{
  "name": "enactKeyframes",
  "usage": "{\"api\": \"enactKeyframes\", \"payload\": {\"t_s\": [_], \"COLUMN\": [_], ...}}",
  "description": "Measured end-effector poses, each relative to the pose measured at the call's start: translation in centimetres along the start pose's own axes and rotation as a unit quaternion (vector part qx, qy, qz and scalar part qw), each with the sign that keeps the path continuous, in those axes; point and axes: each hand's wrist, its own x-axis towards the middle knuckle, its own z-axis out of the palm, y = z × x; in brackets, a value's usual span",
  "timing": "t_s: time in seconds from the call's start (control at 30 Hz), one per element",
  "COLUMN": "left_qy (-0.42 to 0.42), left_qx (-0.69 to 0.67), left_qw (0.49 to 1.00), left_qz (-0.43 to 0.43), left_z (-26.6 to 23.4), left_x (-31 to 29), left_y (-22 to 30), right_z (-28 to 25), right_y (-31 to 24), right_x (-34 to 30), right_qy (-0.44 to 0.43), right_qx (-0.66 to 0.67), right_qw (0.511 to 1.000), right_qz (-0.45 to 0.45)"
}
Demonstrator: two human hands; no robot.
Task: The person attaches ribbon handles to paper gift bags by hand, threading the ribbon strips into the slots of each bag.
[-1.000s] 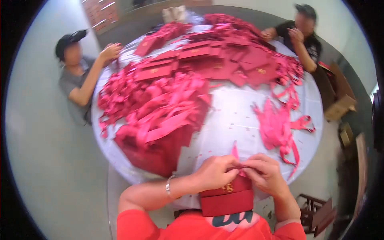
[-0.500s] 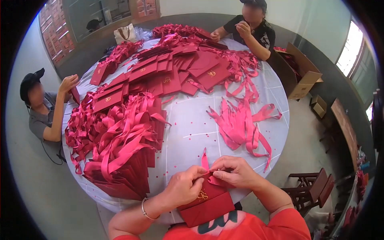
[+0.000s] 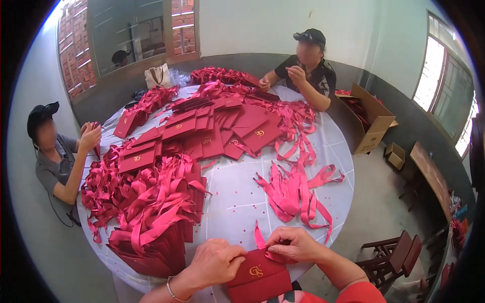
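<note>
- Red card folder [image 3: 258, 276]: flat, gold emblem on its face, lying at the near edge of the counter [image 3: 237, 197] under both hands. It is judged light, stiff across the panel and liable to crease at the fold; best taken by its edges or pinned flat.
- Pink ribbon [image 3: 259, 237]: one strip rising from the folder's top edge. It is judged soft, limp and rather slippery; best pinched near the end.
- Left hand [image 3: 216, 261]: the grip is closed down on the folder's left upper corner, fingers curled, pressing it to the counter.
- Right hand [image 3: 294, 244]: thumb and fingertips are pinched shut on the ribbon where it meets the folder.
- Heap of ribboned folders [image 3: 156, 212]: piled just left of the hands, crowding that side.
- Loose ribbon bundle [image 3: 298, 194]: lying beyond the right hand, apart from it.
- Flat folders [image 3: 217, 134]: spread across the far half of the counter.
- Two seated persons, far left and far side, handling the same goods.
- Open cardboard box [image 3: 371, 123]: on the floor, right.
</note>
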Motion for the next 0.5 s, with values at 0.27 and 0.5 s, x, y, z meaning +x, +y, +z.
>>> {"api": "enactKeyframes", "payload": {"t_s": [0.27,0.5], "left_qy": [0.002,-0.103], "left_qx": [-0.025,-0.163], "left_qw": [0.999,0.975], "left_qz": [-0.028,-0.112], "left_z": [0.1,-0.5], "left_x": [-0.8,-0.4], "left_y": [-1.2,0.2], "right_z": [-1.0,-0.5], "right_y": [-0.1,1.1], "right_x": [1.8,0.0], "right_qy": [-0.015,0.019], "right_qx": [-0.014,0.051], "right_qw": [1.0,0.998], "right_qz": [0.016,0.023]}}
